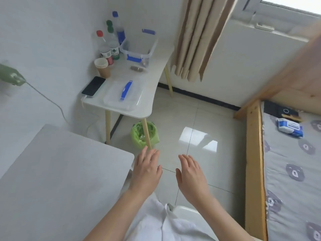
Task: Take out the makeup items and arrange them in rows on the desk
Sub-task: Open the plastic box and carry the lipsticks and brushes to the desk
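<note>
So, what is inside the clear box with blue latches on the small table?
Through the walls of the clear box, very little shows: one small dark item near its front right corner, too blurred to identify. The lid lies separately on the small table. Both hands are away from it.

Near-left desk (pixel 57 180): plain pale grey. Far side table (pixel 156 54): glossy white top, pale yellow legs. On it: clear storage box (pixel 139 47) with blue latches; clear lid (pixel 124 97) with blue handle; black phone (pixel 93 86) on a white cable; brown paper cups (pixel 102 67), white inside. Three clear bottles: red cap (pixel 99 33), green cap (pixel 109 26), blue cap (pixel 115 14). Small dark item (pixel 137 68) by the box, colour unclear. Bin (pixel 145 134): bright green liner. Floor (pixel 199 119): glossy off-white tiles. Curtain (pixel 199 37): beige and brown vertical stripes. Bed frame (pixel 254 162): light yellow wood. Sheet (pixel 293 188): grey, repeating bear-face print. Wipes pack (pixel 289 127): white and blue. Wall plug (pixel 11 75): muted green.
</note>
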